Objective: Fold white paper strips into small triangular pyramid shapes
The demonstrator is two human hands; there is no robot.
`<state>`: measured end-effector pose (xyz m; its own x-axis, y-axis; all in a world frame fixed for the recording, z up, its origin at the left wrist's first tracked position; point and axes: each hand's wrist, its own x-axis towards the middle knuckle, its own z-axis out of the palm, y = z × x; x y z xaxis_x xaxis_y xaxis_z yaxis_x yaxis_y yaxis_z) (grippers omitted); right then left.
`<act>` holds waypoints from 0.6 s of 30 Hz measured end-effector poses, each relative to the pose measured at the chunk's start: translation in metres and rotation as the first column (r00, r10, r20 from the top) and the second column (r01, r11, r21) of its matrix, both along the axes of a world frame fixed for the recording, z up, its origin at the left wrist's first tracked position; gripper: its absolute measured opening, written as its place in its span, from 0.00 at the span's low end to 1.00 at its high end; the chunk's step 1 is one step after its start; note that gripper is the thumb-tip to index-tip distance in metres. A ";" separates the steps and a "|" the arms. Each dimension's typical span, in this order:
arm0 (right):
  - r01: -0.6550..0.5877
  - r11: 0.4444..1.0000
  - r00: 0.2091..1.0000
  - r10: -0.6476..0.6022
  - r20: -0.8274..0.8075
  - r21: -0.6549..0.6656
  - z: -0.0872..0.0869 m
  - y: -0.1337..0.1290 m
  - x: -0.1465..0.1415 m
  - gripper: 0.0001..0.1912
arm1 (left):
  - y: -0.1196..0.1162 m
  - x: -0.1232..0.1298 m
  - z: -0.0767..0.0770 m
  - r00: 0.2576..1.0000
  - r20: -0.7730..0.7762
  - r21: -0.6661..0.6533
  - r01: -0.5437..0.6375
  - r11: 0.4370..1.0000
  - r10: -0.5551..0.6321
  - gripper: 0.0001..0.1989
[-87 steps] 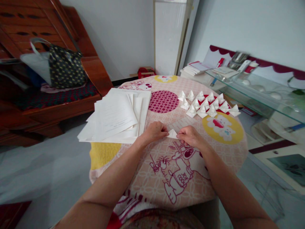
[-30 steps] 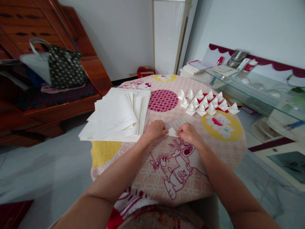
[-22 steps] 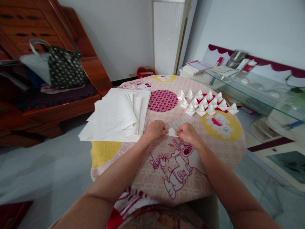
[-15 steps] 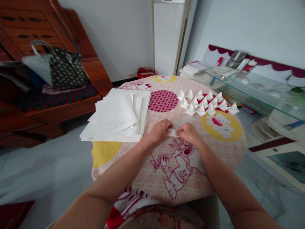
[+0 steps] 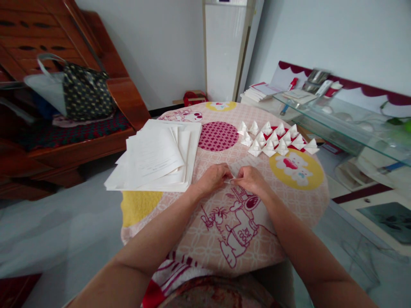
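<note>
From here I see the left hand [image 5: 218, 175] and the right hand [image 5: 252, 177] pinching between them one small, white, folded paper [image 5: 228, 180] — probably light, easily creased, so best held at its edges.

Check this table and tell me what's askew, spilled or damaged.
On the paper stack, the upper sheets lie askew to the larger ones beneath. I see no spill or damage; the folded paper is partly hidden by the left hand and right hand.
</note>
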<state>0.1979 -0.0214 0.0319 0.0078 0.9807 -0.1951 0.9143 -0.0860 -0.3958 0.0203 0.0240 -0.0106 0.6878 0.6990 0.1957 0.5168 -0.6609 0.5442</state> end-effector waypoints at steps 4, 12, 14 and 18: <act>-0.018 1.000 0.999 0.018 -0.030 -0.001 0.000 0.000 0.003 0.06 | -0.001 0.000 0.001 1.000 -0.005 -0.004 -0.011 1.000 0.011 0.15; 0.000 0.996 0.986 -0.016 -0.165 -0.093 0.004 -0.005 0.014 0.03 | -0.003 0.001 0.006 0.999 -0.010 -0.044 -0.035 0.998 0.034 0.15; 0.026 0.985 0.970 -0.066 -0.236 -0.169 0.005 -0.006 0.020 0.05 | -0.003 0.001 0.007 0.999 -0.004 -0.054 -0.042 0.998 0.042 0.15; 0.043 0.977 0.926 -0.117 -0.360 -0.208 0.003 -0.005 0.022 0.04 | -0.003 0.000 0.009 0.999 -0.001 -0.071 -0.039 0.997 0.039 0.15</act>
